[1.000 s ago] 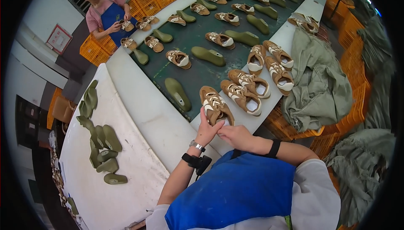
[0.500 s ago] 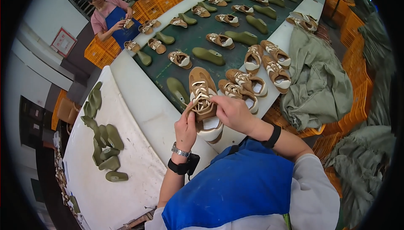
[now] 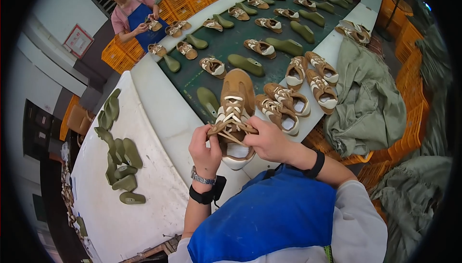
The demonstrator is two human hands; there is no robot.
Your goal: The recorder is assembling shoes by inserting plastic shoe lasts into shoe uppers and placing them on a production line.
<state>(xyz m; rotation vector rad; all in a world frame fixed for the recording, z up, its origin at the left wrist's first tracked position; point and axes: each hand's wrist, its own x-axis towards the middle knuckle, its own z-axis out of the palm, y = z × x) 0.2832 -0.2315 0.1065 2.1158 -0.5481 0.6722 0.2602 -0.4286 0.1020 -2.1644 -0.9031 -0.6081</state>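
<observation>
A brown suede sneaker with cream laces sits before me at the table's near end, toe pointing away. My left hand pinches the left edge of its lace opening, and my right hand grips the right edge. Between my fingers the opening is spread apart, with slack laces across it and a pale insole showing at the heel. Just left of the toe lies a green shoe last. Several matching sneakers stand to the right of my right hand.
A green conveyor belt carries rows of sneakers and lasts. Loose lasts lie on the white side table at left. Grey-green cloth covers orange crates at right. Across the belt, a person holds another sneaker.
My hands have moved apart, drawing the sneaker's lace opening wider. The crossed laces now show more. Across the belt, the other person's hands and sneaker are lower.
</observation>
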